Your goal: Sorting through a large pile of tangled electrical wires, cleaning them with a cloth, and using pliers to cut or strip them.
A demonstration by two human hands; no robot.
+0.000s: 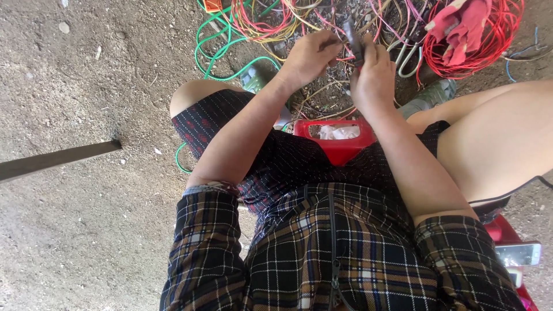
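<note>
Wire, thin and pinkish, is pinched between the fingertips of the left hand and runs rightward to a dark hand tool gripped in the closed right hand. The tool's long axis is held nearly upright, tilted slightly left, just above the right hand. Both hands are raised over tangled coloured wires on the dirt ground. A red stool is seen between the knees, a red glove on a red coil.

floor: bare packed dirt with small pebbles | light: daylight, soft shade | left: dark narrow plank lying on ground | seat: red plastic stool | walls: none visible
</note>
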